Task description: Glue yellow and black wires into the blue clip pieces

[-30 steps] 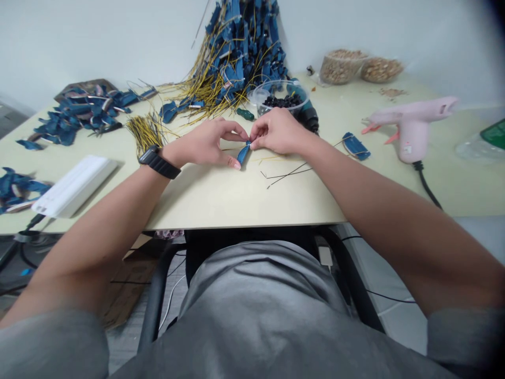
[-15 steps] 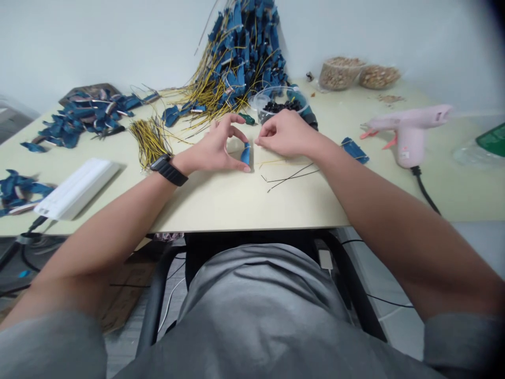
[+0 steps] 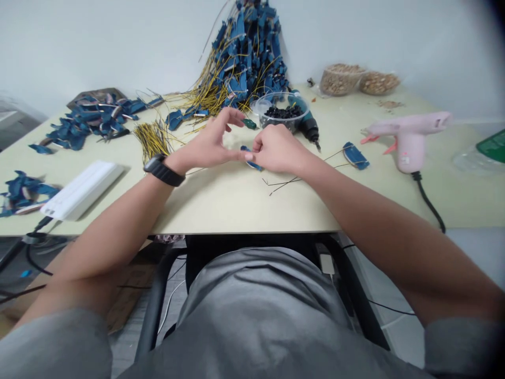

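Observation:
My left hand (image 3: 216, 138), with a black watch on its wrist, has its thumb stretched out and its fingers raised apart from it. The thumb tip meets the edge of a small curved blue piece (image 3: 251, 159), low over or on the table. Against the right end of that piece is my right hand (image 3: 276, 148), fingers closed in a pinch; what they grip is hidden. Thin dark wires (image 3: 282, 184) lie below my right wrist. To its right lies another blue piece (image 3: 355, 156) with wires attached.
Behind my hands stand a tub of small black parts (image 3: 282, 113), a power drill (image 3: 310, 126) and a tall blue heap (image 3: 252, 58) with yellow wires. A wire bundle (image 3: 152, 139) and white power bank (image 3: 82, 189) lie left. A pink glue gun (image 3: 410, 134) stands right.
My right hand has moved down and left to the blue piece, closing the gap to my left hand. The blue piece has tilted, and my left thumb and index finger no longer span it.

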The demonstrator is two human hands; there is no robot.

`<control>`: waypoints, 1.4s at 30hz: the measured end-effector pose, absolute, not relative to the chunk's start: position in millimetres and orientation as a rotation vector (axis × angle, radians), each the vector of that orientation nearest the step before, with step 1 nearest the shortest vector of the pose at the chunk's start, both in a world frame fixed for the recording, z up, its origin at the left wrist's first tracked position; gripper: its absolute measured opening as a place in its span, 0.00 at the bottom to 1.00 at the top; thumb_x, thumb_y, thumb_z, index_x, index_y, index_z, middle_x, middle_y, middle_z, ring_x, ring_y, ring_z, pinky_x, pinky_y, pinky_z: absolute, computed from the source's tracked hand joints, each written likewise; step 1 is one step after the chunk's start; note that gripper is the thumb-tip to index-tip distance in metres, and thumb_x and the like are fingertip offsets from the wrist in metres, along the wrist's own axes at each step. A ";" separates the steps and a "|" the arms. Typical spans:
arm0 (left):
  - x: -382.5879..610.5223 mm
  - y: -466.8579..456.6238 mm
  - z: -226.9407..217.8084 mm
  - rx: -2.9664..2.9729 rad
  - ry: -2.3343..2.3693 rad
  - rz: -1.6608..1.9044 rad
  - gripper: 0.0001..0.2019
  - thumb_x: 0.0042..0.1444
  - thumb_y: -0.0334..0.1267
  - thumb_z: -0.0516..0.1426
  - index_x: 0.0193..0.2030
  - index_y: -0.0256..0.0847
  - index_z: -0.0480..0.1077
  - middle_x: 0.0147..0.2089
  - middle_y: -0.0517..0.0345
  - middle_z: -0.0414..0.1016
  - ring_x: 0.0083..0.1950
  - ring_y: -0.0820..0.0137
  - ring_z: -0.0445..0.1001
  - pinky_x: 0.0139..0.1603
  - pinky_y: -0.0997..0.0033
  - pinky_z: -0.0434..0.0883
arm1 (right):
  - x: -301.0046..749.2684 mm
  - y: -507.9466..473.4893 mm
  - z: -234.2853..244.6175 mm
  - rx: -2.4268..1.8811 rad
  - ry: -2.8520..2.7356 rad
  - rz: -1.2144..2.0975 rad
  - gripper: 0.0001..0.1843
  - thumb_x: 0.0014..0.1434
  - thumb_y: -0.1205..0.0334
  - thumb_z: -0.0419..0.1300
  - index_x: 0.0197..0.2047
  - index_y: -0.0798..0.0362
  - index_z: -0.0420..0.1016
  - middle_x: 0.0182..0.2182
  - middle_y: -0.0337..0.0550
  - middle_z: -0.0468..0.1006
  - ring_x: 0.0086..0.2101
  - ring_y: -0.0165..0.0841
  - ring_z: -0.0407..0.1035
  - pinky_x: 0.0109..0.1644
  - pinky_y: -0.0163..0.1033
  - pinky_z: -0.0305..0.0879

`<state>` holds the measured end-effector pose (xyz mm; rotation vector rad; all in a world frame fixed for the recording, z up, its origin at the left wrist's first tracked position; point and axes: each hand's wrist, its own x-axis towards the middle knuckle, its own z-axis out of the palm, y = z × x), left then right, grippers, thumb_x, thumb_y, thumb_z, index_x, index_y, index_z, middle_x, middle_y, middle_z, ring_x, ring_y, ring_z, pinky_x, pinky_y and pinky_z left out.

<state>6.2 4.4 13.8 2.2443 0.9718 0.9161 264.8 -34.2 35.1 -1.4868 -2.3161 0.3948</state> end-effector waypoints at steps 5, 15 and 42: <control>-29.8 -2.6 61.0 2.070 1.044 0.853 0.39 0.70 0.76 0.80 0.64 0.41 0.89 0.64 0.44 0.92 0.67 0.52 0.84 0.80 0.47 0.76 | 264.9 -32.4 34.0 -1.231 -2.353 0.314 0.12 0.77 0.67 0.75 0.38 0.50 0.89 0.38 0.49 0.89 0.44 0.48 0.83 0.55 0.53 0.73; -41.0 9.0 51.0 2.030 0.824 0.499 0.38 0.66 0.74 0.84 0.70 0.49 0.94 0.69 0.44 0.94 0.70 0.47 0.90 0.76 0.49 0.85 | 275.1 -23.7 28.5 -0.978 -2.411 0.222 0.13 0.86 0.52 0.71 0.51 0.46 0.96 0.51 0.52 0.93 0.52 0.51 0.82 0.62 0.56 0.71; -8.9 -1.4 21.0 1.657 0.641 0.634 0.36 0.58 0.68 0.89 0.63 0.52 0.91 0.73 0.49 0.90 0.74 0.50 0.88 0.79 0.42 0.85 | 271.7 -40.9 44.4 -1.043 -2.294 0.386 0.13 0.85 0.45 0.72 0.57 0.40 0.96 0.59 0.52 0.90 0.56 0.52 0.80 0.60 0.53 0.75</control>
